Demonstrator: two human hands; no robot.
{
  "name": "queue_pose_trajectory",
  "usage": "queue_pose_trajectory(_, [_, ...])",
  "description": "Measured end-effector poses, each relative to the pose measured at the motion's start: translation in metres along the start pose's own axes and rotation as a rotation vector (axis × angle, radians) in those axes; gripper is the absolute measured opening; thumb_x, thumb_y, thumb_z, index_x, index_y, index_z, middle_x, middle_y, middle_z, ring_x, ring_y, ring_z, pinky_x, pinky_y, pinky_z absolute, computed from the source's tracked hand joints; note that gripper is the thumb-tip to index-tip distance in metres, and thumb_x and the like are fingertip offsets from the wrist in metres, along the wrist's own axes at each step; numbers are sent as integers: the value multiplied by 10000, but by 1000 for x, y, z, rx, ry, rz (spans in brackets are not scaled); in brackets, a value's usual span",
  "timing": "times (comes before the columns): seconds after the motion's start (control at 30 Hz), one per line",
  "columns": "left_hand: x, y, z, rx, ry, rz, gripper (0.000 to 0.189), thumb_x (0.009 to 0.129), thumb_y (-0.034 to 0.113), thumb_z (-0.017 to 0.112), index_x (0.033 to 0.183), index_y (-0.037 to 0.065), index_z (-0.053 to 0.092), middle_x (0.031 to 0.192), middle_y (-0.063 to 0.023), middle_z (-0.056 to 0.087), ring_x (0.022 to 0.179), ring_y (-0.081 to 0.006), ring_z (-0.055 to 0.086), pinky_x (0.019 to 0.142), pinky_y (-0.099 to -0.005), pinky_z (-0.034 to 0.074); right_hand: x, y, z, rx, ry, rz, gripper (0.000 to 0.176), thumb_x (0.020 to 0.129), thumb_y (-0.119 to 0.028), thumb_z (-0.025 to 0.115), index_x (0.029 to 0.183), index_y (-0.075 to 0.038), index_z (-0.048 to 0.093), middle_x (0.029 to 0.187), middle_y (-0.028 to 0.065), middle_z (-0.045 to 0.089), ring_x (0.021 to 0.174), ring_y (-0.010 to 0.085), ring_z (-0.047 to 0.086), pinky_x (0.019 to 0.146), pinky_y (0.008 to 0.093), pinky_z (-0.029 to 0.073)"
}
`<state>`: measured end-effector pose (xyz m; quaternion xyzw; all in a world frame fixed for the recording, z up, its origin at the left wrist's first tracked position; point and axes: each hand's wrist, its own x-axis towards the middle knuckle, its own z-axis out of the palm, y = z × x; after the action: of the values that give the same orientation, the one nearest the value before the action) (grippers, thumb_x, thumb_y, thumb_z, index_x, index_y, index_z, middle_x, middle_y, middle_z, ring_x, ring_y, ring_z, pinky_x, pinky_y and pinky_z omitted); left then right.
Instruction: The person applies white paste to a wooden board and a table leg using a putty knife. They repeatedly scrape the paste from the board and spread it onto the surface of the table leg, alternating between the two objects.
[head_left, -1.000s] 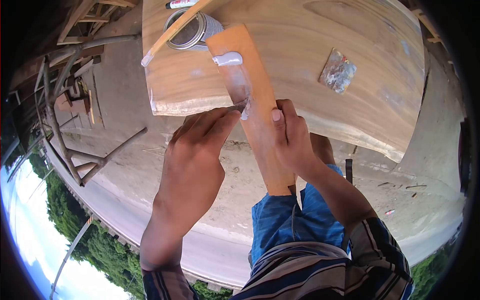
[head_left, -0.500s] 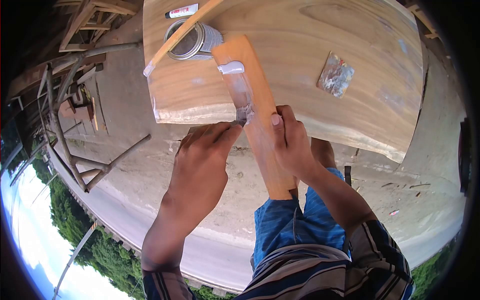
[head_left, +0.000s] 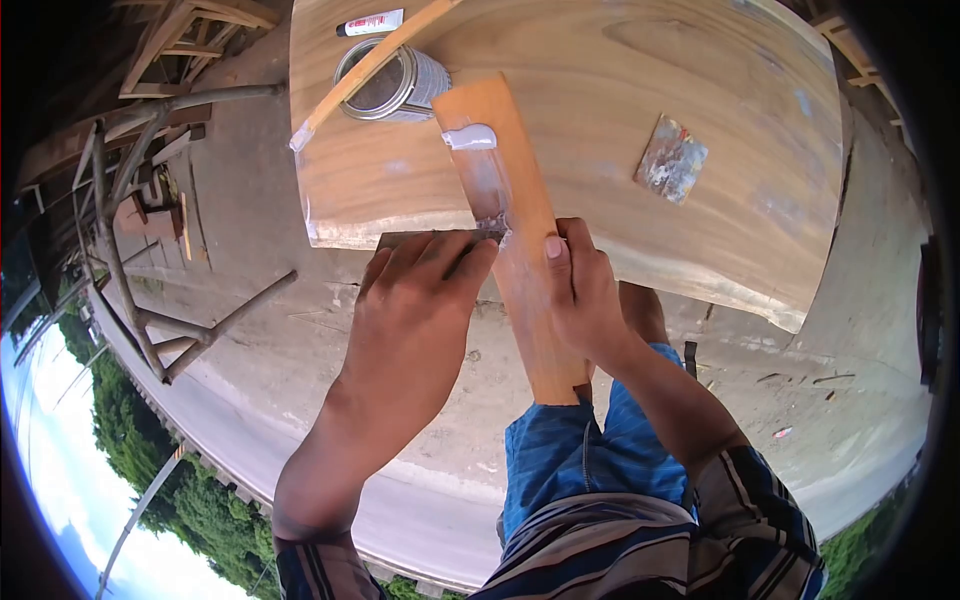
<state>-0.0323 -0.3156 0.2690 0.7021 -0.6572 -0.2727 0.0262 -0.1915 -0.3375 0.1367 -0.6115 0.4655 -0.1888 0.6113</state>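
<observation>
Left hand (head_left: 415, 295) closed on a dark flat blade (head_left: 392, 240), blade edge against the face of an orange wooden strip (head_left: 530, 210). Right hand (head_left: 582, 290) grips the strip's right side, thumb on top. Strip slants across the table's (head_left: 570, 60) near edge, lower end at the blue shorts (head_left: 545, 445). Pale paste (head_left: 470, 137) sits near its upper end. Tin (head_left: 430, 85) just beside, stick (head_left: 365, 80) across its top. Stained square (head_left: 673, 160) lies right, apart.

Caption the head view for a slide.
Left hand holds a thin flat tool against the smeared wooden board gripped in the right hand.
</observation>
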Motion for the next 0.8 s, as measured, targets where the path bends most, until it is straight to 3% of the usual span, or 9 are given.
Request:
queue_pose_trajectory(0.07, [-3, -8, 4, 44, -95, 11, 536, 674, -203, 460, 1142, -3, 628, 1148, -179, 630, 1047, -341, 605, 921, -378, 491, -1, 0, 1, 13, -6, 26, 332, 1034, -294, 334, 1044, 16, 453, 643, 240, 563, 584, 422, 577, 553, 473, 437])
queue_pose_trajectory(0.17, [-8, -15, -10, -397, -13, -165, 580, 684, -207, 412, 1197, -10, 599, 1180, -185, 627, 1117, -295, 599, 994, -338, 445, 2, 3, 1, 103, 19, 67, 370, 1040, -328, 319, 1025, 9, 471, 677, 189, 567, 599, 315, 571, 574, 405, 433])
queue_pose_trajectory(0.27, [-23, -26, 9, -702, 80, -350, 640, 676, -214, 394, 1246, 19, 565, 1163, -174, 631, 1017, -291, 645, 857, -347, 518, 2, 8, 8, 254, 37, 145, 408, 1046, -364, 307, 1000, 2, 482, 738, 120, 546, 672, 195, 519, 630, 332, 419])
queue_pose_trajectory(0.3, [-28, -27, 20, -733, 149, -303, 639, 692, -219, 388, 1259, 18, 563, 1181, -172, 623, 1085, -266, 627, 913, -326, 500, 3, 9, 9, 304, 42, 175, 420, 1047, -376, 303, 992, 0, 484, 760, 97, 535, 701, 158, 495, 653, 309, 413])
queue_pose_trajectory(0.4, [-30, -16, 41, -552, 356, -18, 647, 676, -225, 405, 1253, 16, 571, 1235, -181, 585, 1086, -299, 615, 920, -334, 505, 3, 4, 8, 378, -12, 254, 412, 1049, -372, 314, 967, -6, 484, 783, 60, 491, 737, 133, 438, 695, 287, 396])
queue_pose_trajectory(0.53, [-40, -14, 79, -220, 331, 176, 570, 677, -139, 637, 1206, 67, 587, 1310, -149, 495, 1189, -378, 493, 975, -459, 452, 0, -2, 10, 458, -73, 281, 402, 1050, -358, 328, 940, -9, 493, 759, 50, 465, 722, 130, 417, 699, 283, 392])
queue_pose_trajectory(0.63, [-45, -29, 97, -155, 467, 303, 550, 696, -95, 669, 1202, 99, 574, 1298, -146, 484, 1168, -378, 482, 967, -470, 450, -3, -8, 7, 403, -91, 255, 400, 1049, -359, 335, 948, -13, 509, 768, 45, 470, 739, 125, 420, 715, 277, 388])
queue_pose_trajectory(0.73, [-52, -48, 108, -125, 466, 225, 543, 726, -81, 659, 1222, 110, 547, 1291, -154, 479, 1159, -369, 478, 970, -478, 441, -7, 4, 8, 436, -134, 271, 401, 1048, -364, 337, 970, -15, 518, 783, 47, 476, 762, 127, 428, 741, 271, 389])
queue_pose_trajectory(0.8, [-68, -75, 119, -49, 259, 32, 636, 653, -94, 678, 1241, 95, 527, 1292, -179, 471, 1157, -408, 479, 960, -490, 436, -11, 17, 10, 471, -129, 350, 404, 1049, -365, 335, 986, -12, 520, 794, 49, 483, 778, 131, 434, 758, 269, 392])
